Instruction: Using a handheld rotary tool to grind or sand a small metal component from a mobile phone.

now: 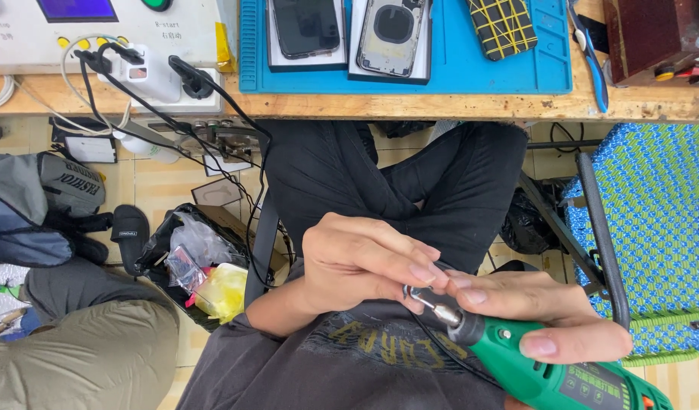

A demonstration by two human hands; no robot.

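My right hand (551, 307) grips a green rotary tool (543, 364) low in the head view, over my lap. The tool's metal chuck (433, 304) points up-left. My left hand (361, 262) pinches that chuck tip between thumb and fingers. A black cord (441, 345) runs down from near the tool across my dark shirt. On the wooden bench above lies a blue work mat (456, 68) carrying a dark phone (306, 29), a silver phone back housing (391, 34) and a black case with yellow lines (501, 26).
A white control box (99, 30) with plugs and black cables stands at the bench's left. Blue-handled pliers (590, 57) lie right of the mat. A blue-green woven chair (653, 220) stands right. A bin with bags (201, 262), a sandal and another person's leg (83, 357) fill the left floor.
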